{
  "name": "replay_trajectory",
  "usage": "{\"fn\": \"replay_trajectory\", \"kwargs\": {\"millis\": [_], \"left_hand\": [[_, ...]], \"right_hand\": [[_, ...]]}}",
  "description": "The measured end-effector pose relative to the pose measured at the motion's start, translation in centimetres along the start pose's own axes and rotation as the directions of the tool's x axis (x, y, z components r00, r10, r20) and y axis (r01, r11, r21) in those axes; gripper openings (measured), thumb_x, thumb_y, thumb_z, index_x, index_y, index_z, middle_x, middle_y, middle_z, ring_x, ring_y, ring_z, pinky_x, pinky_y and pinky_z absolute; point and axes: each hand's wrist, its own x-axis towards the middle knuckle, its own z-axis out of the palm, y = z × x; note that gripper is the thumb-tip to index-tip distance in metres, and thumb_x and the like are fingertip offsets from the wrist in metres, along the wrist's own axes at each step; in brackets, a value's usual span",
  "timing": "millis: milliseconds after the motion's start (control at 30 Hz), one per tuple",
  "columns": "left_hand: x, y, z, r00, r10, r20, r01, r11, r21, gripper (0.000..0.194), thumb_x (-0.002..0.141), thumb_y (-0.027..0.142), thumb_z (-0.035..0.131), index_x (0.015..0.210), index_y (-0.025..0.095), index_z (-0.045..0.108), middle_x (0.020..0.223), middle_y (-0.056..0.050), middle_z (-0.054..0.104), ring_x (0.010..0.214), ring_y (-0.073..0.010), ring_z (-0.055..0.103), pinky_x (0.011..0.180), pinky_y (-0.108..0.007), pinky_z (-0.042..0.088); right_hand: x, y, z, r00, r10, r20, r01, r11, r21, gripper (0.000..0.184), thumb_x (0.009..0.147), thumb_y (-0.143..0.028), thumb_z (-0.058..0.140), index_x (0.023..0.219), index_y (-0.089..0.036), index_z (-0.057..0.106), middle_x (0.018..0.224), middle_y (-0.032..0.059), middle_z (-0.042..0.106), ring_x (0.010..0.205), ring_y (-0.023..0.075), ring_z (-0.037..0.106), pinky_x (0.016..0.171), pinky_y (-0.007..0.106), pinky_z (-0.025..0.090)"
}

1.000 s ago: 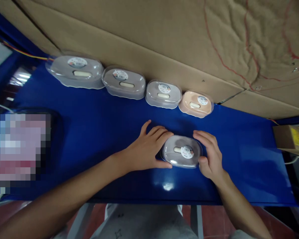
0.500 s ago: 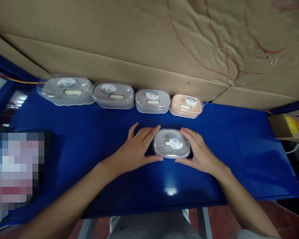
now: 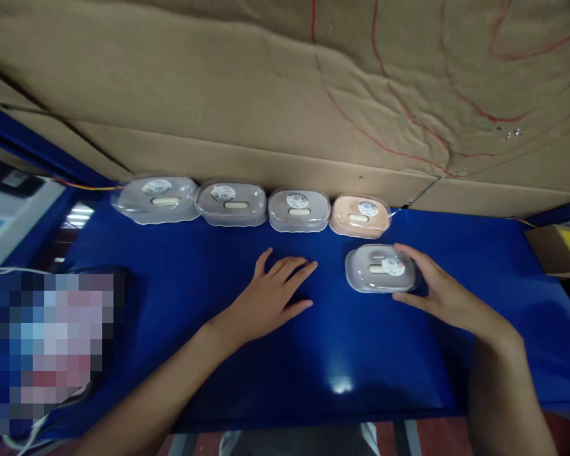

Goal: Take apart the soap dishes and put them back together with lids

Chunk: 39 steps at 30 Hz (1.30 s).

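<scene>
A grey oval container (image 3: 358, 271) with a clear lid, a pale oblong inset and a round label is gripped at its right end by my right hand (image 3: 430, 278). The thumb is on its near side, the fingers on its far side. To the left, apart from the container, my left hand (image 3: 273, 294) hovers over or rests on the blue table with its fingers spread and nothing in them. Behind my hands stands a row of similar lidded containers: a peach one (image 3: 360, 223) at the right end, then a grey one (image 3: 298, 218), with more greyish ones further left.
A cardboard wall (image 3: 209, 95) with red lines rises behind the row. The blue table (image 3: 313, 361) has its near edge toward my body. At the right stands a cardboard box (image 3: 551, 250) with a yellow patch. A pixelated area covers the lower left.
My right hand has moved right with the grey container. My left hand has let go of it and stays behind at the left. The view has shifted slightly.
</scene>
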Motion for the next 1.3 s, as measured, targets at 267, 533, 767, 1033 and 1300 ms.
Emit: {"fn": "replay_trajectory", "kwargs": {"millis": [267, 533, 767, 1033, 1300], "left_hand": [[0.5, -1.6, -1.0, 0.999, 0.0, -0.039, 0.0, 1.0, -0.005, 0.04, 0.11, 0.035, 0.06, 0.148, 0.024, 0.066, 0.147, -0.014, 0.068, 0.139, -0.0325, 0.064, 0.125, -0.063, 0.041], [-1.2, -7.7, -7.2, 0.895, -0.291, -0.338, 0.333, 0.94, 0.073, 0.042, 0.106, 0.03, 0.042, 0.142, 0.02, 0.064, 0.137, -0.013, 0.073, 0.13, -0.0295, 0.069, 0.115, -0.047, 0.052], [-4.2, -14.0, -10.7, 0.743, -0.568, -0.355, 0.648, 0.744, 0.165, 0.071, 0.103, 0.058, 0.05, 0.162, 0.019, 0.044, 0.172, -0.022, 0.041, 0.16, -0.0463, 0.034, 0.125, -0.074, 0.024], [-6.5, -11.6, -9.6, 0.691, -0.634, -0.347, 0.72, 0.645, 0.255, 0.068, 0.102, 0.048, 0.056, 0.163, 0.02, 0.047, 0.172, -0.022, 0.042, 0.154, -0.0506, 0.039, 0.115, -0.079, 0.036], [-7.5, -5.0, -6.6, 0.701, -0.587, -0.405, 0.711, 0.621, 0.33, 0.055, 0.106, 0.038, 0.053, 0.157, 0.018, 0.055, 0.163, -0.023, 0.053, 0.147, -0.0492, 0.045, 0.109, -0.073, 0.043]], "right_hand": [[-1.3, 5.5, -2.5, 0.924, 0.322, -0.206, -0.359, 0.916, -0.178, 0.086, 0.106, -0.051, 0.06, 0.177, -0.023, 0.022, 0.175, 0.0245, 0.037, 0.168, 0.0381, 0.026, 0.131, 0.054, 0.035], [1.5, 3.9, -1.6, 0.825, 0.406, -0.393, -0.473, 0.877, -0.086, 0.086, 0.104, -0.037, 0.055, 0.174, -0.003, 0.019, 0.174, 0.0413, 0.023, 0.169, 0.0438, 0.019, 0.118, 0.061, 0.044], [1.8, 2.7, -0.9, 0.769, 0.498, -0.401, -0.553, 0.833, -0.027, 0.087, 0.102, -0.046, 0.053, 0.174, -0.008, 0.021, 0.173, 0.0422, 0.023, 0.142, 0.0536, 0.059, 0.098, 0.062, 0.05], [2.0, 3.8, -0.7, 0.685, 0.584, -0.435, -0.654, 0.756, -0.015, 0.096, 0.096, -0.054, 0.059, 0.174, -0.013, 0.018, 0.175, 0.0382, 0.02, 0.139, 0.0568, 0.059, 0.103, 0.067, 0.049], [2.6, 2.8, 0.5, 0.68, 0.467, -0.565, -0.596, 0.801, -0.056, 0.087, 0.099, -0.043, 0.055, 0.172, -0.013, 0.02, 0.18, 0.0321, 0.008, 0.161, 0.0522, 0.028, 0.122, 0.07, 0.032]]}}
